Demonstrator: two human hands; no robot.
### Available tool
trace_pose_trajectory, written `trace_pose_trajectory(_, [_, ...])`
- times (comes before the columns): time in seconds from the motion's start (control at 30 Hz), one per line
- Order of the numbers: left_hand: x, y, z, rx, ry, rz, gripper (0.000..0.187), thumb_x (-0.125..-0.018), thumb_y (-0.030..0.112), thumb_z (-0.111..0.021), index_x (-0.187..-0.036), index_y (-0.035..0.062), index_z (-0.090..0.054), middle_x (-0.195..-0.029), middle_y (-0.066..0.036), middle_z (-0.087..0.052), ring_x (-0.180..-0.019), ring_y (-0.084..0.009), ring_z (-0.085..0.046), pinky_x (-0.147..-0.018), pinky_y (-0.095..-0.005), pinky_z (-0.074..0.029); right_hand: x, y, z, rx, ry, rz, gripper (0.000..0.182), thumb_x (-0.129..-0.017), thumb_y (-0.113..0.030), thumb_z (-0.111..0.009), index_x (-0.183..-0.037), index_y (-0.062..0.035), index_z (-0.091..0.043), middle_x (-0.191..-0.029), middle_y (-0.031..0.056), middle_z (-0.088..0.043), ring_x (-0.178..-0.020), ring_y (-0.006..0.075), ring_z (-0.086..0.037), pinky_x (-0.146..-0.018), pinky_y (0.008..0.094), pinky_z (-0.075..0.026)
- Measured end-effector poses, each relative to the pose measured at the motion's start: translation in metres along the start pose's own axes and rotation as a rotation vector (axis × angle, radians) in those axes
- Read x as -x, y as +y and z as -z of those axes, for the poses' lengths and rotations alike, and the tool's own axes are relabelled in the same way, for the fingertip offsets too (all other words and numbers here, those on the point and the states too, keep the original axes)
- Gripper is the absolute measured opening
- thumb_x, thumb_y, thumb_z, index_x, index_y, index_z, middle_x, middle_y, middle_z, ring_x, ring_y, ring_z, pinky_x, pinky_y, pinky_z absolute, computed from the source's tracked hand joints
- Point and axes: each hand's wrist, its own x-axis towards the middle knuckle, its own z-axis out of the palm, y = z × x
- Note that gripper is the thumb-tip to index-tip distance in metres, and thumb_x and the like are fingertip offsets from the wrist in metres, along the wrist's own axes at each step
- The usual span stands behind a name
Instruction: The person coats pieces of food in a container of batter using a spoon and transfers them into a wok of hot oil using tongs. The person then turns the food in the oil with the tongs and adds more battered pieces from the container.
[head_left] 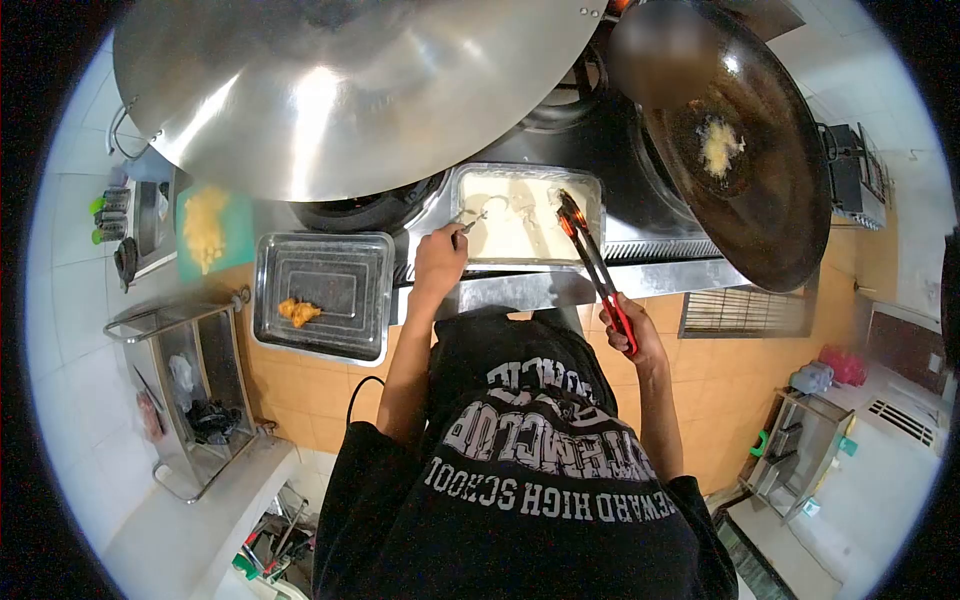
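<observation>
My left hand [440, 262] is closed around a small metal fork [470, 224], its tip over the left side of a metal tray of pale batter [525, 264]. Red-handled tongs [597, 262] are in my right hand [638, 332], which grips them by the handles. Their dark tips reach the right part of the batter; whether they pinch anything is hard to see. To the right, a pale battered piece [720, 148] sits in the dark wok [790, 215]. At the left, one golden fried piece [298, 312] lies in a clear-looking shallow tray [325, 347].
A huge shiny metal wok or lid [330, 120] covers the stove's back left. Yellow pieces lie on a green board [240, 235] at the far left. A metal cart [180, 360] stands lower left, a rack [795, 450] lower right. A grate [745, 313] is at the right.
</observation>
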Motion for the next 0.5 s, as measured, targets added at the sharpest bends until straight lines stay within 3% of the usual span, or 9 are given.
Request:
trace_pose_trajectory(0.3, [0.001,0.007,0.008,-0.008,-0.001,0.045,0.025,-0.088,0.018,-0.054,-0.103,0.0054,-0.07,-0.082,-0.024,-0.067,-0.081,-0.0434,-0.064,-0.075,-0.0492,-0.049,0.001,0.003,-0.003,0.008,-0.005,0.03,0.033,-0.102,-0.039,-0.043,-0.104,-0.0076,-0.051,-0.074,0.0027,-0.054,-0.04,0.0051,-0.037,-0.033,0.0196,-0.027])
trace_pose_trajectory(0.4, [0.0,0.001,0.003,0.027,0.066,-0.053,0.025,-0.088,0.017,-0.054,-0.104,0.0049,-0.07,-0.08,-0.024,-0.066,-0.078,-0.0429,-0.064,-0.073,-0.0484,-0.049,0.003,0.01,-0.002,-0.056,-0.026,0.021,0.033,-0.102,-0.04,-0.044,-0.106,-0.0076,-0.051,-0.076,0.0029,-0.054,-0.041,0.0054,-0.039,-0.034,0.0189,-0.029])
trace_pose_trajectory(0.5, [-0.005,0.001,0.001,0.081,0.048,-0.03,0.026,-0.089,0.017,-0.053,-0.104,0.0043,-0.07,-0.078,-0.025,-0.065,-0.076,-0.0422,-0.064,-0.07,-0.0466,-0.049,0.002,0.012,-0.002,-0.043,-0.022,0.018,0.033,-0.102,-0.04,-0.044,-0.106,-0.0079,-0.051,-0.075,0.0028,-0.054,-0.041,0.0052,-0.039,-0.033,0.0187,-0.029])
